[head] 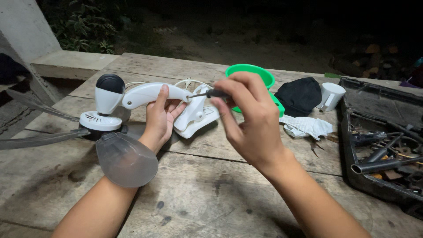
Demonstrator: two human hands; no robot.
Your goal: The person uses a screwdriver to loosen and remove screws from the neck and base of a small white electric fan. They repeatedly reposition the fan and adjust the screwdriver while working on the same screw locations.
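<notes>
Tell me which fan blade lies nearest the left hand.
The clear rounded fan blade lying just below the left hand, partly over that wrist. The other two blades stick out far left, narrow and seen edge-on.

Weathered plank table (211, 194), night darkness

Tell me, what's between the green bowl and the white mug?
In the head view, a black cloth lies between the green bowl and the white mug, touching neither hand.
</notes>
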